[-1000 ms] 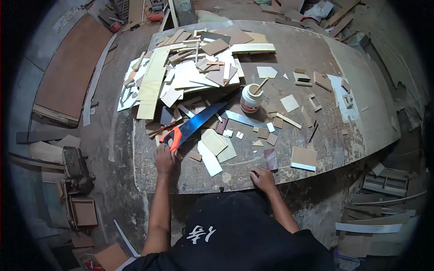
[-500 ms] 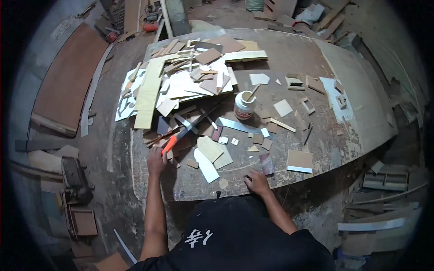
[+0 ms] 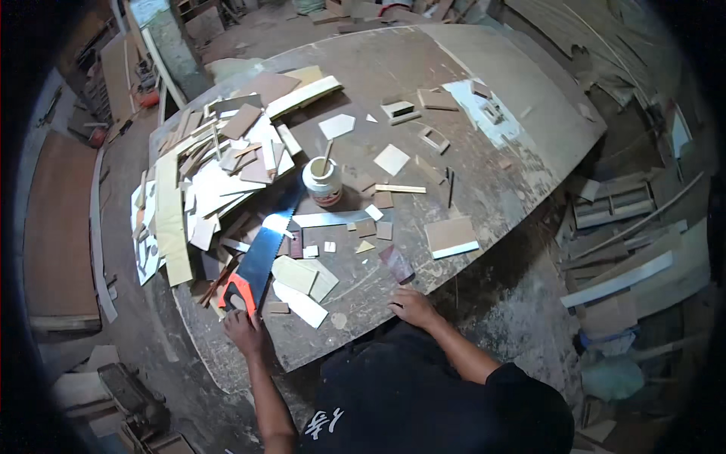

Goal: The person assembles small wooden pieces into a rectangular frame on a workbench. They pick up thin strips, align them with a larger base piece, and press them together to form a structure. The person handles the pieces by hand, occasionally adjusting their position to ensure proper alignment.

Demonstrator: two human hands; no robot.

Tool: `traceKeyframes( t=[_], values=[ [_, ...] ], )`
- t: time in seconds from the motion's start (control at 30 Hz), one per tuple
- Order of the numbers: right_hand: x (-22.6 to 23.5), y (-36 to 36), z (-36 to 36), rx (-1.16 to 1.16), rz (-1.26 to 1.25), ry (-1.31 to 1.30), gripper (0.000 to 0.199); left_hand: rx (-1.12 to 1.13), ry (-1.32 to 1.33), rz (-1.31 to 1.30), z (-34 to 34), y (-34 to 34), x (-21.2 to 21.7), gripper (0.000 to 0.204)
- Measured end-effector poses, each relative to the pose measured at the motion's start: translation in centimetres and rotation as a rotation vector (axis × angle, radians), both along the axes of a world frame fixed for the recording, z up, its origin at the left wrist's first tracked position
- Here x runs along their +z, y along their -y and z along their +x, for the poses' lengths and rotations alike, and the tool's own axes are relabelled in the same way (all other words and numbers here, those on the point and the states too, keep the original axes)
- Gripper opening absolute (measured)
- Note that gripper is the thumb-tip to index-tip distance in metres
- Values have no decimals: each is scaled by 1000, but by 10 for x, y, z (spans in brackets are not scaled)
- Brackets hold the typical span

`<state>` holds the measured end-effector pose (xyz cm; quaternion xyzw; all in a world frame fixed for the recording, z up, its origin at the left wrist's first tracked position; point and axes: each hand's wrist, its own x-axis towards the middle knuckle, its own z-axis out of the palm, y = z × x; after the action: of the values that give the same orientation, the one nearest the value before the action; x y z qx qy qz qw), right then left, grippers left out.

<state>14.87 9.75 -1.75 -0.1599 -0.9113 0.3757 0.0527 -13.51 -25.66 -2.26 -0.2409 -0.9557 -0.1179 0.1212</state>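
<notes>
My left hand (image 3: 246, 334) is at the lower end of the orange handle of a hand saw (image 3: 265, 253), its fingers closed on it. The saw's wide blade shows its flat side and points away over the edge of a scrap heap. At the table's near edge, my right hand (image 3: 413, 307) rests with fingers loosely curled and nothing visible in them. Just beyond it lies a worn reddish-brown sandpaper piece (image 3: 396, 264). Pale thin wood offcuts (image 3: 301, 303) lie right of the saw handle. A white jar (image 3: 323, 185) with a stick in it stands beyond the blade tip.
A heap of wood scraps (image 3: 227, 163) covers the table's left side. A brown board with a white strip (image 3: 451, 236), a dark pencil-like stick (image 3: 451, 188) and small wooden frames (image 3: 434, 141) lie to the right. More boards (image 3: 616, 280) are stacked beyond the table's right edge.
The view has turned, shifting the table leftward. The saw has rolled from nearly edge-on to showing its flat blade, with my left hand still at its handle. My right hand stays by the table edge.
</notes>
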Motion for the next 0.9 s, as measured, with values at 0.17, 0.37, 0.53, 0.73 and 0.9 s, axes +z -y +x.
traceKeyframes(
  t=[0.17, 0.37, 0.53, 0.73, 0.9],
  values=[
    [9, -6, 11, -24, -64, -76, 14, 67, -88, 35, 4, -1, -11, 31],
    [3, -36, 19, -65, -85, -149, 12, 102, -161, 119, 22, -29, -2, 30],
    [-13, -125, -29, -248, 195, -115, 14, -134, -125, 189, 50, -84, 24, 36],
    [-25, -218, -116, -316, 530, 38, 33, -192, -42, 144, 113, -130, 51, 34],
    [-35, -258, -131, -221, 535, 112, 30, -108, 73, 174, 156, -134, 52, 32]
  ],
)
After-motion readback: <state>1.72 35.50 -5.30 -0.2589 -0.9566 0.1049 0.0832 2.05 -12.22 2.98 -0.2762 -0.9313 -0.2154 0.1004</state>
